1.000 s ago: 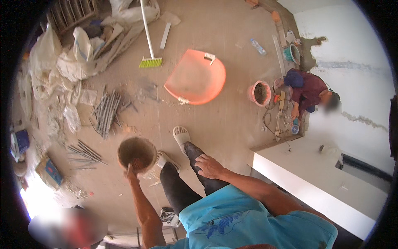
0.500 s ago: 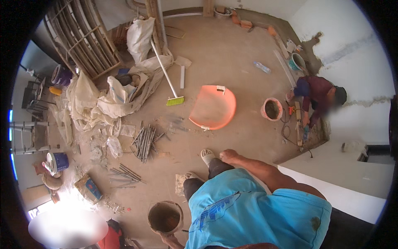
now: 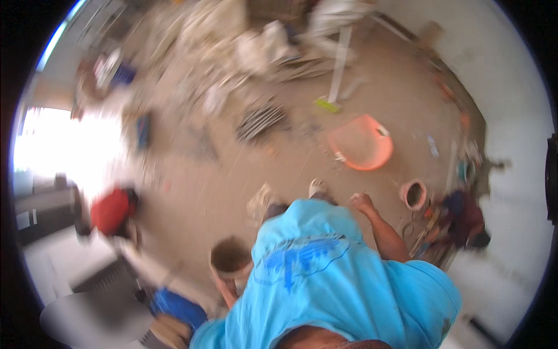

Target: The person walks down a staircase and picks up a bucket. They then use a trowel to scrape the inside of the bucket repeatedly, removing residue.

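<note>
Grip first: the left hand [image 3: 224,286], mostly hidden beneath the light blue shirt [image 3: 325,279], seems to carry the round brown bucket [image 3: 231,259] by its rim, low at the left side, though blur hides the fingers. The right hand [image 3: 362,203] swings free, loosely curled and holding nothing, likely for balance. Beyond, on the dusty concrete floor [image 3: 221,174], lie an overturned orange plastic basin [image 3: 360,142] and 1 small orange bucket [image 3: 414,195].

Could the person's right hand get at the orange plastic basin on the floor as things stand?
Probably not without stepping forward: the right hand hangs empty beside the body, and the orange plastic basin lies apart from it across bare dusty floor. Nothing blocks the way.
</note>
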Action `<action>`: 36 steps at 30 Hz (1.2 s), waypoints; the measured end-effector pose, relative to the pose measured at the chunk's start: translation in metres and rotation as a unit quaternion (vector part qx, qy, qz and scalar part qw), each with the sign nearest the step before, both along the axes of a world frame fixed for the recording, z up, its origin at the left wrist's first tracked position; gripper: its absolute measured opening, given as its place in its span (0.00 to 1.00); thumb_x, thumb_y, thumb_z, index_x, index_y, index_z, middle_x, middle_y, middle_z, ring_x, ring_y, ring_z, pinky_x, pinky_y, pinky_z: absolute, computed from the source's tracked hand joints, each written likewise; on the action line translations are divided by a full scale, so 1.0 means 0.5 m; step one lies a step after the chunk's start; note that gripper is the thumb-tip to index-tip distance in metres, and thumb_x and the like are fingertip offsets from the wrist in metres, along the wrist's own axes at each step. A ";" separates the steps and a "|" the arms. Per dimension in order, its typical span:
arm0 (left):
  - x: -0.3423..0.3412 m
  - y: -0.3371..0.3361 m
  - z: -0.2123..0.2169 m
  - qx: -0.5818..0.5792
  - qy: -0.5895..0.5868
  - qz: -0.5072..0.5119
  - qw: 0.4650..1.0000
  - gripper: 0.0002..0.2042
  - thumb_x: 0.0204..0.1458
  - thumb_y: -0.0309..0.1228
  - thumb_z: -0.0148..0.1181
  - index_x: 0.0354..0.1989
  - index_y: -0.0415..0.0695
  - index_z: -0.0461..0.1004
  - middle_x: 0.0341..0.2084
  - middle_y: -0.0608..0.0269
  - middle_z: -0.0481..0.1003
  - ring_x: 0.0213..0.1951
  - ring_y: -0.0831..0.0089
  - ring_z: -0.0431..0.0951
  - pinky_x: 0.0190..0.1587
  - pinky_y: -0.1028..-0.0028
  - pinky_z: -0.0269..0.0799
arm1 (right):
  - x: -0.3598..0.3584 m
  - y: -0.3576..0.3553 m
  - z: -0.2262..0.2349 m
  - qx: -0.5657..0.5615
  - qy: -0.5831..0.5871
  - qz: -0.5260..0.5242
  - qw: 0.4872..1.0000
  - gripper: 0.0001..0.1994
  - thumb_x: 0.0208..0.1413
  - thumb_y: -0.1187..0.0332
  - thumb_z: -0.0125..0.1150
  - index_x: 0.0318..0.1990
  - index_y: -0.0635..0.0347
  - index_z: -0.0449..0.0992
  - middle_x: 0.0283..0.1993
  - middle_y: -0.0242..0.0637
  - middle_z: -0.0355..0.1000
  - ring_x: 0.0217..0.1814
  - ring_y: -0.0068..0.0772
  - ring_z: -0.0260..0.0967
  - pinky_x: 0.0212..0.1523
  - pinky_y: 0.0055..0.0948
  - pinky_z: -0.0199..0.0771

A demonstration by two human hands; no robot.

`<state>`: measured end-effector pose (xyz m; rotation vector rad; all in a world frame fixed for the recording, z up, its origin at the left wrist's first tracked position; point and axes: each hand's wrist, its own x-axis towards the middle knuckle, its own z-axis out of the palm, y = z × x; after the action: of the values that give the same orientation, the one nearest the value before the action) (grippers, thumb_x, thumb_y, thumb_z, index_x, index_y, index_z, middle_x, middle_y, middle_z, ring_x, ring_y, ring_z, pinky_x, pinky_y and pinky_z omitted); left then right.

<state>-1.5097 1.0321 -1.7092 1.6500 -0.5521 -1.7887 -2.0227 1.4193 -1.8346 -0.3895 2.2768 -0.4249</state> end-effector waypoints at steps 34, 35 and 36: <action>0.178 -0.534 0.189 -0.074 -0.099 0.340 0.932 0.15 0.54 0.31 0.71 0.42 0.38 0.71 0.32 0.64 0.75 0.34 0.73 0.76 0.37 0.72 0.72 | -0.068 -0.970 0.136 0.079 -0.021 0.392 0.916 0.13 0.51 0.67 0.57 0.39 0.63 0.82 0.36 0.55 0.79 0.39 0.49 0.80 0.42 0.44 0.77; 0.189 -0.526 0.209 -0.077 -0.113 0.344 0.929 0.15 0.54 0.32 0.71 0.41 0.39 0.71 0.31 0.65 0.74 0.33 0.73 0.75 0.38 0.71 0.73 | -0.067 -1.062 0.141 0.093 -0.055 0.388 0.915 0.13 0.51 0.68 0.57 0.39 0.63 0.82 0.36 0.54 0.79 0.38 0.48 0.80 0.41 0.44 0.77; 0.196 -0.543 0.223 -0.082 -0.122 0.336 0.931 0.15 0.55 0.34 0.71 0.41 0.40 0.71 0.30 0.67 0.73 0.33 0.73 0.75 0.39 0.69 0.73 | -0.056 -1.142 0.161 0.107 -0.084 0.370 0.919 0.13 0.50 0.69 0.56 0.39 0.63 0.82 0.35 0.53 0.80 0.37 0.47 0.80 0.41 0.43 0.78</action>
<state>-1.4117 0.7603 -1.5975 1.6828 -0.1868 -1.0245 -2.0505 0.8484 -1.7539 -1.0023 1.8080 0.1749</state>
